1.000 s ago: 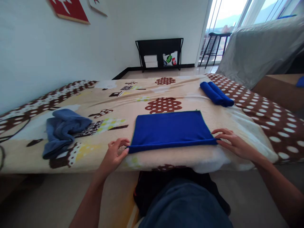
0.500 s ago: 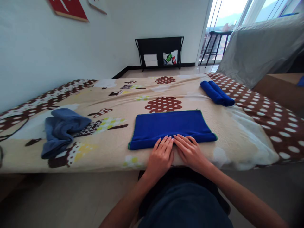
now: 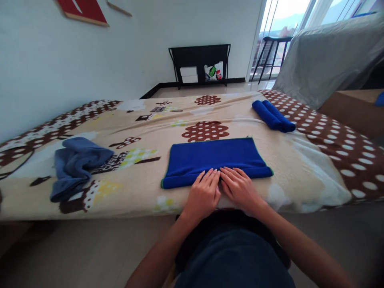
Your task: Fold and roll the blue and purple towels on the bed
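A blue towel (image 3: 214, 154) with green edging lies spread before me on a bed, its near edge rolled into a thin tube. My left hand (image 3: 204, 192) lies on that roll near its middle, fingers stretched out and pointing away from me. Beside it, my right hand (image 3: 240, 188) rests on the same roll in the same flat, open way. The fingertips of both hands almost meet. Neither hand is visibly gripping the cloth; the undersides of the fingers are hidden.
The bed wears a cream patterned blanket (image 3: 144, 132) with brown dotted borders. Two rolled blue towels (image 3: 273, 116) lie side by side at the right. A crumpled grey-blue cloth (image 3: 78, 164) is on the left. Beyond stand a black shelf (image 3: 200, 56) and a stool (image 3: 270, 54).
Both hands have moved very slightly forward on the towel's roll. The view has shifted a little; the towel and the other cloths look otherwise the same.
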Demonstrator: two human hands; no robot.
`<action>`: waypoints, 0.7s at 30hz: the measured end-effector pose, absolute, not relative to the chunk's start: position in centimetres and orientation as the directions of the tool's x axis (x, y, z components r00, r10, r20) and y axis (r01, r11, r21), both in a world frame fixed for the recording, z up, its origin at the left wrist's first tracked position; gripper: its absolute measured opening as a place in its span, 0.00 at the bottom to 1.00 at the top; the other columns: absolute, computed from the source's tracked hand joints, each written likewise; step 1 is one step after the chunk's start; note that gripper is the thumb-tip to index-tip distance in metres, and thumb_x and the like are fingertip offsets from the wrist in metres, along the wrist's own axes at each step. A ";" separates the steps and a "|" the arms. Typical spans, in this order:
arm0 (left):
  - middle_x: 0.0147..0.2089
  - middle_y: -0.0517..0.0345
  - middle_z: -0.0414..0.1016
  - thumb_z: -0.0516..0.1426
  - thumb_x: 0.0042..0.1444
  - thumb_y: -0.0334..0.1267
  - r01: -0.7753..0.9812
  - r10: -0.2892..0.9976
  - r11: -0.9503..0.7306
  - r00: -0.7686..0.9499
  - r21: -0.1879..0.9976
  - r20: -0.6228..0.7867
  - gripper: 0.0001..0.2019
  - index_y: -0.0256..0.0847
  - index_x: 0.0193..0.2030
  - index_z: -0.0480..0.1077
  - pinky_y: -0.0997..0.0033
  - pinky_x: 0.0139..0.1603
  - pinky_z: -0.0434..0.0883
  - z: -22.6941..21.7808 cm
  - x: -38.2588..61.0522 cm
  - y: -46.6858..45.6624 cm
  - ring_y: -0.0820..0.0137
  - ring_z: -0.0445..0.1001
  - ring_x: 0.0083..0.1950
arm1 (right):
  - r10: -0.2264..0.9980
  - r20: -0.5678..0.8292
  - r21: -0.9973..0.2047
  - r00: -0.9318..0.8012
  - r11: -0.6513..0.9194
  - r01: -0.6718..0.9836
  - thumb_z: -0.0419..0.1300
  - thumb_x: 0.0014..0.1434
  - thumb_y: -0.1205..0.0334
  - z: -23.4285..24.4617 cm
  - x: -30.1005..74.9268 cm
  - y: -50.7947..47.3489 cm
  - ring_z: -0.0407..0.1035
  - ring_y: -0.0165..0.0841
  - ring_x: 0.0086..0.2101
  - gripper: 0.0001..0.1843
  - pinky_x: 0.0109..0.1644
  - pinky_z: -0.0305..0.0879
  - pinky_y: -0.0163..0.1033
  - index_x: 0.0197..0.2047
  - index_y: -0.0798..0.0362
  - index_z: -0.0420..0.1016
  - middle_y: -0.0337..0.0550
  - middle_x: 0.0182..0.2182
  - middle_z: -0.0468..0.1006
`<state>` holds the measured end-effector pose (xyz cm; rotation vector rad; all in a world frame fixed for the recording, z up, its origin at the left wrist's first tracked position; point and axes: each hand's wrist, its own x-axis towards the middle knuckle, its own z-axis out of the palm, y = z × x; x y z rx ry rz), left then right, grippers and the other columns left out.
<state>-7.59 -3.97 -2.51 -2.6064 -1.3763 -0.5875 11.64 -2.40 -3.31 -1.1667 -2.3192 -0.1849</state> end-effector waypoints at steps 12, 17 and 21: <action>0.73 0.47 0.56 0.42 0.70 0.43 0.982 0.913 -0.191 0.181 -0.008 0.365 0.26 0.39 0.71 0.59 0.39 0.74 0.45 0.0 -14.7 -3.9 0.57 0.53 0.75 | 0.850 0.456 -0.099 -0.262 0.342 0.935 0.42 0.73 0.57 -2.7 17.5 -0.8 0.62 0.41 0.64 0.25 0.71 0.46 0.57 0.62 0.59 0.71 0.52 0.61 0.71; 0.74 0.54 0.56 0.40 0.70 0.42 0.831 0.843 -0.538 0.525 0.141 0.115 0.26 0.42 0.73 0.54 0.57 0.74 0.54 0.2 -8.9 0.3 0.68 0.54 0.75 | 0.785 0.221 -0.234 -0.579 0.619 0.750 0.41 0.72 0.56 -1.3 10.2 0.5 0.56 0.36 0.67 0.27 0.70 0.54 0.51 0.68 0.53 0.63 0.44 0.67 0.62; 0.76 0.57 0.49 0.39 0.71 0.46 0.877 0.886 -0.455 0.462 0.156 -0.017 0.27 0.45 0.74 0.51 0.52 0.75 0.49 -0.4 -11.8 3.4 0.66 0.48 0.77 | 0.840 0.062 -0.259 -0.538 0.534 0.805 0.41 0.72 0.47 -1.4 12.3 3.6 0.47 0.38 0.70 0.30 0.72 0.49 0.54 0.72 0.49 0.58 0.44 0.71 0.53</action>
